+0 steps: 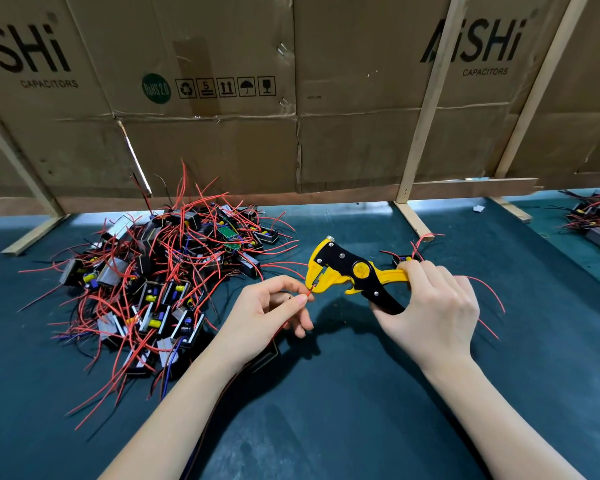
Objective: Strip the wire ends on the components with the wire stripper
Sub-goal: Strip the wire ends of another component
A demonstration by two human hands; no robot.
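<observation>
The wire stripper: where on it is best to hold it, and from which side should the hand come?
Grip the wire stripper by its two long handles, the yellow and the black one, coming from the right, as the right hand does now. The handles stick out to the right, while the jaw end points left, where the left hand feeds the red wire in, so that side should stay free.

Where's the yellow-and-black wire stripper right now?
Head view, right of centre: the yellow-and-black wire stripper is gripped by the right hand, its head at the left hand's red wire.

Second component heap [596, 220] cut by right frame edge. Component [264, 355] under left hand [267, 317] mostly hidden.
</observation>
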